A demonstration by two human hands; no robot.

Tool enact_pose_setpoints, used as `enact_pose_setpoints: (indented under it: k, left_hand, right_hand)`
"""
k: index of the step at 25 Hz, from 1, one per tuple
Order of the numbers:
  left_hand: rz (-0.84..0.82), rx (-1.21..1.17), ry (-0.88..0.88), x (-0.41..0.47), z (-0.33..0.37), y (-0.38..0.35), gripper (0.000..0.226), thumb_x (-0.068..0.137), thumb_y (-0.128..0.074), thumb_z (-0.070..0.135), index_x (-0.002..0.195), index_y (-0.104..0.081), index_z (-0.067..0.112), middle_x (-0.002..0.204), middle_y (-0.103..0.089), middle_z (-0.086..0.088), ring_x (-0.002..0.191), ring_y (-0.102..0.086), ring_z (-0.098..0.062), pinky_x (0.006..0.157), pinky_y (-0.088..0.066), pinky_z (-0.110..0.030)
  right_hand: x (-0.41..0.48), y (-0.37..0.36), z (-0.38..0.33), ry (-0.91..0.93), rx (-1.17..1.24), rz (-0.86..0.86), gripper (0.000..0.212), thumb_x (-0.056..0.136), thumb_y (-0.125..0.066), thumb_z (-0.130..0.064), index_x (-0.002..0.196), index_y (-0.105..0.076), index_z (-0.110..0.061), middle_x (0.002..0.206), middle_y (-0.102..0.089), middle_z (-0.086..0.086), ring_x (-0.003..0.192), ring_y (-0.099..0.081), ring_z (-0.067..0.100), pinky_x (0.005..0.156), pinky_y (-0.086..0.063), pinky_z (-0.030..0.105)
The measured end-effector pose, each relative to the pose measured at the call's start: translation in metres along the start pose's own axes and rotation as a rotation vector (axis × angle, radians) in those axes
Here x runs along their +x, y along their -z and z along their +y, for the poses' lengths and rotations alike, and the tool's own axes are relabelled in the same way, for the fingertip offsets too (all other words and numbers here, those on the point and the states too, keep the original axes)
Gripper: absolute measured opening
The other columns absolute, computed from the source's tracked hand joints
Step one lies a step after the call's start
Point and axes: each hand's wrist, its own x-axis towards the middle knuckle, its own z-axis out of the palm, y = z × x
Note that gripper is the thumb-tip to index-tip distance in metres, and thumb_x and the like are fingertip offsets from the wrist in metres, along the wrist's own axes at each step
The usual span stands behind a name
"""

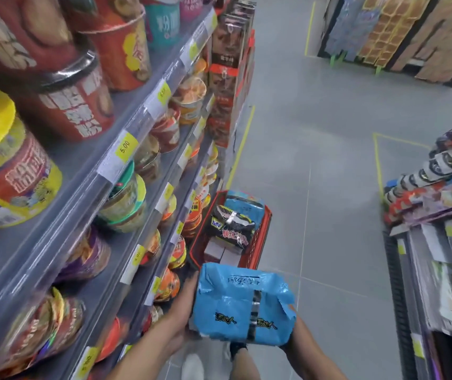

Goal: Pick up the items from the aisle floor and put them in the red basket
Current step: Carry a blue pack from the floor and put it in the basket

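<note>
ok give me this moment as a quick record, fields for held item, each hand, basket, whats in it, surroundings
held item: blue pack, carried between both hands, near side of the basket
left hand: pressed against the pack's left end, fingers extended
right hand: at the pack's right end, mostly hidden beneath it
basket: red basket on the floor, beside the shelves
basket contents: black pack, second blue pack, boxes
shelves: cup noodles, yellow price tags
</note>
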Motion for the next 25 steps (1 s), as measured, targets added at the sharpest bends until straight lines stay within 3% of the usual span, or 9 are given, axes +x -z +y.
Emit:
enact_pose_setpoints:
  k: [3, 5, 10, 13, 16, 19, 21, 23, 25]
  left_hand:
    - [0.013, -0.03, 0.03, 0.034, 0.022, -0.013, 0.076, 0.085, -0.04, 0.084, 0.119, -0.074, 0.026, 0.115, -0.075, -0.012, 0.107, -0.072, -0.036, 0.101, -0.051, -0.059]
    - [0.091, -0.063, 0.039, 0.063, 0.034, -0.018, 0.075, 0.084, -0.043, 0.081, 0.125, -0.07, 0.025, 0.116, -0.075, -0.013, 0.106, -0.071, -0.037, 0.095, -0.055, -0.055]
    - [0.129, -0.137, 0.118, 0.125, 0.049, -0.013, 0.081, 0.079, -0.048, 0.085, 0.127, -0.069, 0.025, 0.118, -0.074, -0.014, 0.106, -0.071, -0.037, 0.09, -0.057, -0.054]
    - [0.133, -0.212, 0.214, 0.174, 0.053, -0.012, 0.074, 0.091, -0.044, 0.076, 0.12, -0.074, 0.016, 0.119, -0.073, -0.018, 0.109, -0.069, -0.042, 0.097, -0.053, -0.06]
    - [0.135, -0.228, 0.196, 0.221, 0.06, -0.006, 0.067, 0.097, -0.042, 0.067, 0.124, -0.072, 0.013, 0.12, -0.072, -0.019, 0.108, -0.069, -0.042, 0.098, -0.051, -0.064]
    - [0.198, -0.142, 0.212, 0.269, 0.071, 0.01, 0.067, 0.099, -0.032, 0.068, 0.127, -0.069, 0.019, 0.115, -0.075, -0.013, 0.098, -0.072, -0.032, 0.078, -0.057, -0.043]
    - [0.156, -0.033, 0.269, 0.293, 0.078, 0.016, 0.062, 0.096, -0.033, 0.074, 0.129, -0.064, 0.033, 0.124, -0.072, -0.005, 0.108, -0.068, -0.027, 0.093, -0.049, -0.047]
    - [0.143, 0.101, 0.268, 0.31, 0.082, 0.02, 0.047, 0.098, -0.046, 0.065, 0.137, -0.052, 0.04, 0.136, -0.061, 0.002, 0.119, -0.057, -0.022, 0.106, -0.037, -0.058]
    - [0.209, 0.151, 0.204, 0.321, 0.086, 0.018, 0.048, 0.099, -0.06, 0.044, 0.144, -0.043, 0.033, 0.123, -0.061, 0.006, 0.108, -0.058, -0.016, 0.1, -0.043, -0.055]
  right_hand:
    - [0.04, 0.01, -0.025, -0.085, -0.005, -0.105, 0.021, 0.104, -0.055, -0.014, 0.084, -0.059, -0.011, 0.077, -0.067, 0.008, 0.074, -0.062, 0.023, 0.073, -0.05, 0.032]
    - [0.062, 0.011, -0.046, -0.126, -0.163, -0.127, 0.026, 0.104, -0.056, -0.02, 0.08, -0.06, -0.012, 0.065, -0.068, 0.004, 0.068, -0.062, 0.022, 0.065, -0.05, 0.03]
    - [0.101, -0.013, -0.075, -0.282, -0.039, -0.121, 0.03, 0.104, -0.05, -0.044, 0.115, -0.071, -0.026, 0.111, -0.077, 0.002, 0.101, -0.072, 0.021, 0.071, -0.056, 0.034]
    - [0.149, -0.035, -0.073, -0.257, -0.001, -0.067, 0.031, 0.105, -0.05, -0.036, 0.123, -0.065, -0.015, 0.109, -0.076, 0.008, 0.09, -0.074, 0.024, 0.06, -0.056, 0.032]
    - [0.186, -0.059, -0.081, -0.28, 0.036, -0.04, 0.026, 0.106, -0.05, -0.025, 0.111, -0.067, -0.006, 0.091, -0.077, 0.01, 0.072, -0.072, 0.023, 0.047, -0.053, 0.025]
    - [0.232, -0.072, -0.077, -0.328, 0.133, 0.0, 0.028, 0.108, -0.047, -0.031, 0.113, -0.068, -0.013, 0.096, -0.076, 0.006, 0.083, -0.07, 0.021, 0.066, -0.053, 0.031]
    - [0.263, -0.077, -0.066, -0.368, 0.166, 0.04, 0.037, 0.107, -0.048, -0.041, 0.128, -0.064, -0.015, 0.121, -0.07, 0.007, 0.103, -0.065, 0.023, 0.084, -0.052, 0.041]
    - [0.279, -0.087, -0.054, -0.357, 0.1, 0.007, 0.041, 0.105, -0.051, -0.046, 0.135, -0.059, -0.019, 0.136, -0.06, 0.004, 0.121, -0.057, 0.023, 0.088, -0.05, 0.045]
    - [0.288, -0.09, -0.047, -0.28, -0.079, -0.023, 0.046, 0.102, -0.061, -0.042, 0.142, -0.051, -0.023, 0.144, -0.054, 0.0, 0.127, -0.054, 0.023, 0.093, -0.051, 0.047]
